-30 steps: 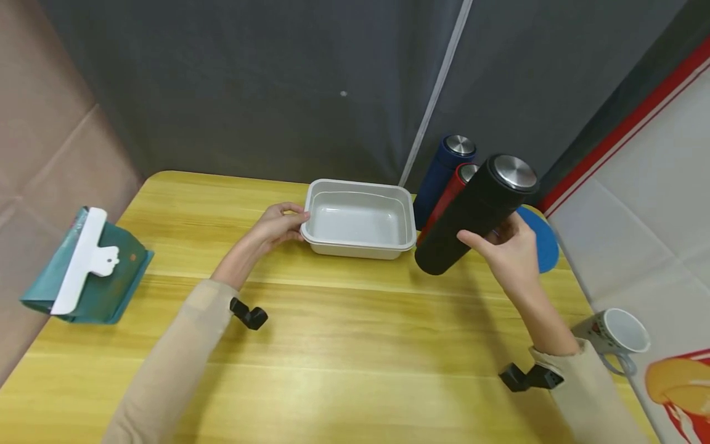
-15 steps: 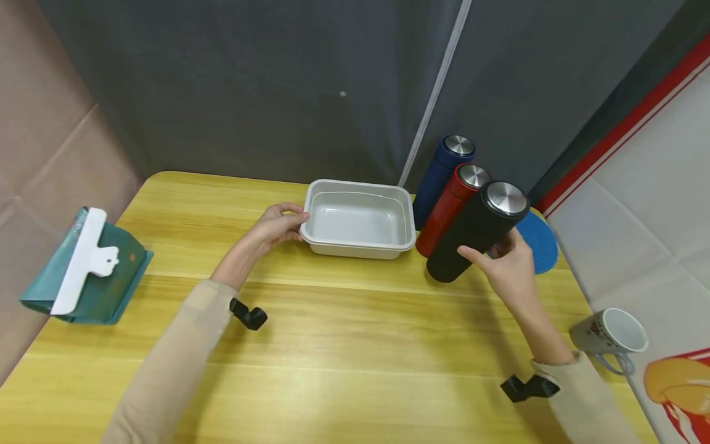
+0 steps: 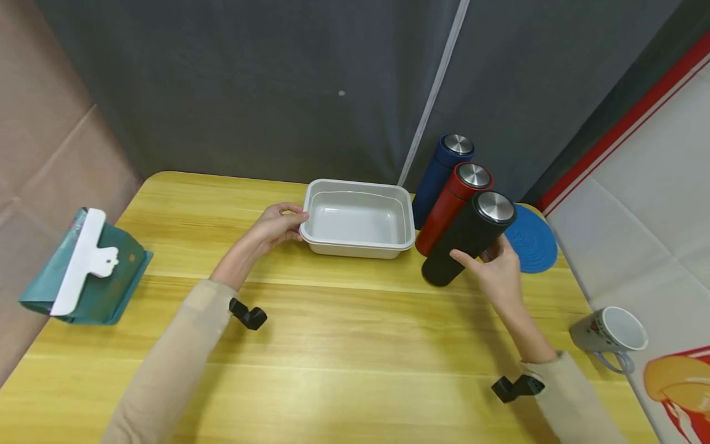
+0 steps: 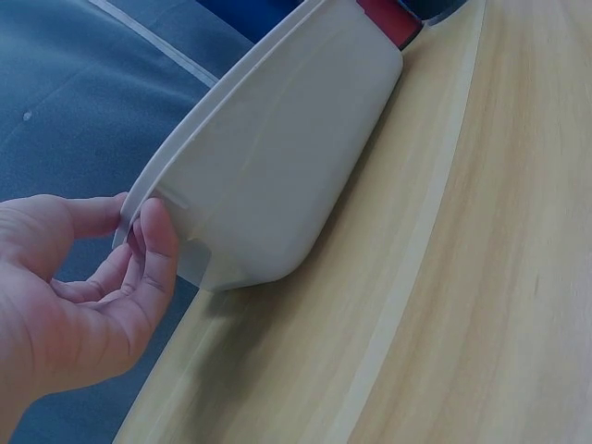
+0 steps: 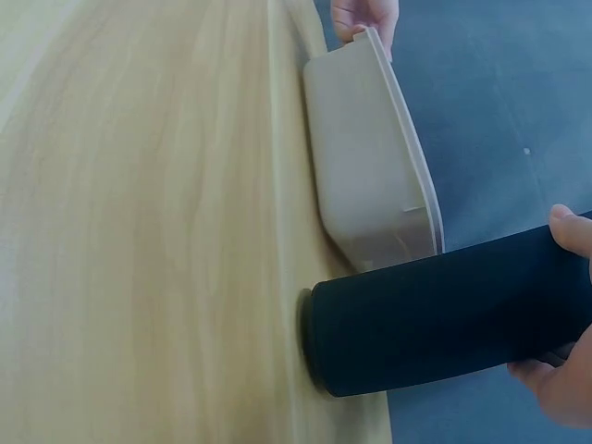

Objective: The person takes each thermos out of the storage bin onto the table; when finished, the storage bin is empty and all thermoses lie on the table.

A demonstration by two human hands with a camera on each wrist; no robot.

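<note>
My right hand grips a black flask with a steel lid, thumb in front and fingers behind. The flask stands almost upright beside a red flask, and a blue flask stands behind that. In the right wrist view the black flask has its base down at the table, just off the corner of the grey tray. My left hand pinches the left rim of the empty grey tray; the left wrist view shows thumb and fingers on the tray's rim.
A blue round mat lies right of the flasks. A white mug lies at the table's right edge. A teal pouch with a white clip sits far left. The yellow wooden table is backed by a dark curtain.
My right hand has brought the black flask down from a tilt in the air to stand by the red flask. The left hand and tray have not moved.
</note>
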